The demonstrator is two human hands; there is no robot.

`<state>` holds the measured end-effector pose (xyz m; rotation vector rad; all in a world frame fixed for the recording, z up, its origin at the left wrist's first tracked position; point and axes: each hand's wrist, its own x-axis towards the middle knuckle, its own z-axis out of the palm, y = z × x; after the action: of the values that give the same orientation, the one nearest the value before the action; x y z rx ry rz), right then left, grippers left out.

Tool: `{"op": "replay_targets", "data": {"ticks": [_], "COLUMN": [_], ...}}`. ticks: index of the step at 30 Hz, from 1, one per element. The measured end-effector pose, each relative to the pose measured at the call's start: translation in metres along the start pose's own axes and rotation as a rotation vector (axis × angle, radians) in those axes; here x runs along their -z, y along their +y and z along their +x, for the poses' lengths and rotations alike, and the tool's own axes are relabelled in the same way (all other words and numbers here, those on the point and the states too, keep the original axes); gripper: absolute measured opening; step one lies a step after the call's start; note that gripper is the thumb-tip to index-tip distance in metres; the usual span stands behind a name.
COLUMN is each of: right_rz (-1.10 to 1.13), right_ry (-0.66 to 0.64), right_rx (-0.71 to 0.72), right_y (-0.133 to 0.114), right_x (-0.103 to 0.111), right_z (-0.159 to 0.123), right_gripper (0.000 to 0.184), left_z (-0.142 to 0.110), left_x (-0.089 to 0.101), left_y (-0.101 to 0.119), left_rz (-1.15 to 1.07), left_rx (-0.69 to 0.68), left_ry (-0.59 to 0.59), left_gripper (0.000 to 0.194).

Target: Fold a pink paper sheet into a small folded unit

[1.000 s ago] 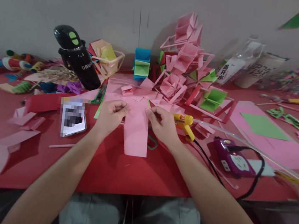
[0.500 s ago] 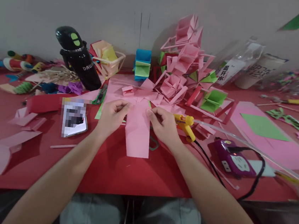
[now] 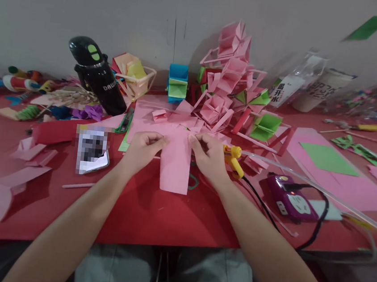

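Observation:
A pink paper strip (image 3: 175, 166) lies lengthwise on the red table (image 3: 140, 212) in front of me. My left hand (image 3: 142, 149) pinches its far left edge with curled fingers. My right hand (image 3: 209, 156) pinches the far right edge in the same way. A green-handled pair of scissors (image 3: 192, 182) lies partly under the strip's right side. A yellow glue gun (image 3: 233, 159) rests just right of my right hand, its black cord trailing toward the table's front edge.
A phone (image 3: 92, 151) lies left of my left hand, a black bottle (image 3: 97, 75) behind it. A pile of folded pink and green paper pieces (image 3: 228, 87) stands at the back. A purple power strip (image 3: 290, 201) sits to the right. Pink paper scraps (image 3: 1, 188) lie at the left.
Both hands have edged slightly away from me along the strip, still pinching its far end. The strip has shifted a little with them.

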<state>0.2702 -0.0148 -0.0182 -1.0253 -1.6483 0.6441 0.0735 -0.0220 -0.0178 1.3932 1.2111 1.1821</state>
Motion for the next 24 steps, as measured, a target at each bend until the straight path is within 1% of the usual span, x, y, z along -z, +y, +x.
{"op": "replay_targets", "data": {"ticks": [3, 5, 9, 10, 12, 14, 16, 21, 24], "right_rz": [-0.004, -0.009, -0.005, -0.003, 0.006, 0.027, 0.039, 0.032, 0.017], "right_ry": [0.016, 0.040, 0.128, 0.142, 0.154, 0.157, 0.166, 0.195, 0.204], "right_rx": [0.010, 0.015, 0.016, 0.020, 0.031, 0.033, 0.034, 0.048, 0.049], "right_y": [-0.0009, -0.0014, -0.0012, -0.0012, -0.0013, -0.0014, -0.0011, 0.0004, 0.0007], "right_x": [-0.0004, -0.0007, -0.0003, -0.0003, -0.0007, -0.0017, -0.0026, -0.0021, -0.0008], "right_z": [-0.0006, -0.0010, -0.0016, -0.0018, -0.0024, -0.0029, -0.0032, -0.0025, -0.0016], "right_gripper": [0.028, 0.027, 0.025, 0.025, 0.025, 0.024, 0.024, 0.025, 0.024], "left_z": [-0.0010, -0.0017, -0.0027, -0.0030, -0.0035, -0.0041, -0.0046, -0.0040, -0.0017], "left_x": [-0.0021, -0.0034, -0.0050, -0.0051, -0.0053, -0.0057, -0.0063, -0.0061, -0.0046], "left_y": [0.0004, 0.0009, 0.0016, 0.0021, 0.0037, 0.0056, 0.0071, 0.0065, 0.0044], "left_rz": [0.065, 0.066, -0.008, 0.008, 0.098, 0.191, 0.236, 0.202, 0.109], "left_rx": [-0.040, -0.049, -0.053, -0.061, -0.087, -0.110, -0.117, -0.090, -0.081], "left_ry": [0.037, 0.048, -0.023, -0.022, 0.024, 0.069, 0.077, 0.031, -0.050], "left_gripper": [0.040, 0.041, 0.035, 0.033, 0.031, 0.032, 0.034, 0.035, 0.029]}}
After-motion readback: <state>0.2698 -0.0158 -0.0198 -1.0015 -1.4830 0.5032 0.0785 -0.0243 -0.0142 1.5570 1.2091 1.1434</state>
